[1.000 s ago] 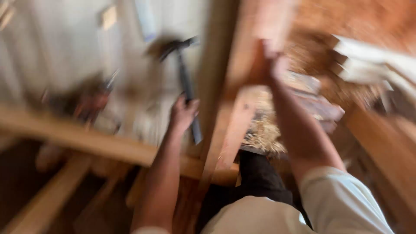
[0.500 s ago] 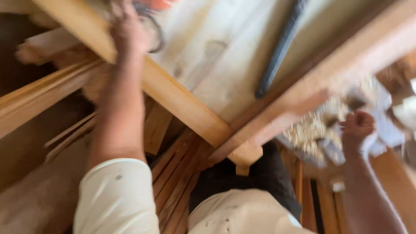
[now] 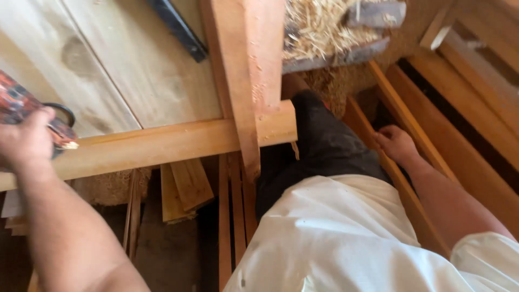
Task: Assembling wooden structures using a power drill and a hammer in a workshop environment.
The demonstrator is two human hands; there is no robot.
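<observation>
Head view, looking down over my own white shirt and dark trousers.

Left hand: closed around a red patterned can with a dark rim, held at the left end of the long beam. Half a second ago this hand was only reaching up along the beam; it now grips the can, so the can is in hand, not resting on the worktop.

Right hand: has dropped from beside the shavings to a slat at my right side. Fingers curled on its edge; I cannot tell whether they clasp it.

A second beam crosses over the long one. The dark bar lies untouched at the worktop's far edge. Loose slats lie below.
</observation>
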